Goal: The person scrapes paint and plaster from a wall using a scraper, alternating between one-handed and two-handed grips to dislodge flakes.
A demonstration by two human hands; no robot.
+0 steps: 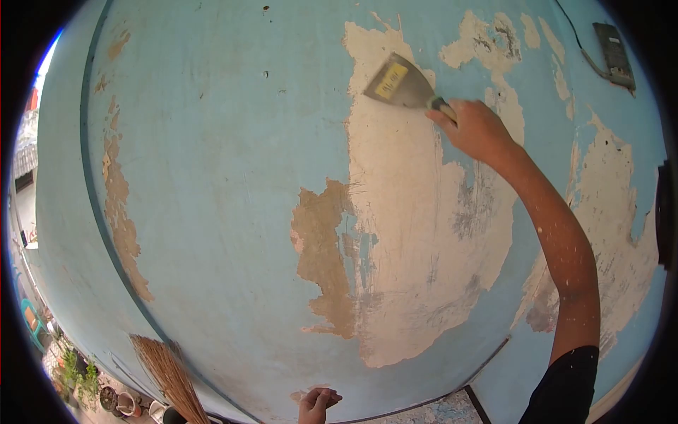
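Observation:
My right hand [477, 127] is closed round the handle of a wide scraper [409, 83] with a yellow label on its metal blade. The blade lies over the upper part of a bare, cream-coloured patch [395, 162], where the blue paint is gone from the wall [233, 155]. Low in the view, close to the wall's foot, my left hand [316, 408] shows with its fingers curled together. Whatever those fingers may hold is too small to make out. Pale flecks dot my right forearm.
A straw broom [168, 378] leans at the lower left, near potted plants [81, 378]. A dark box with a cable [613, 53] hangs at the upper right. Paint chips [441, 412] litter the floor below. More peeled patches [607, 212] show at right.

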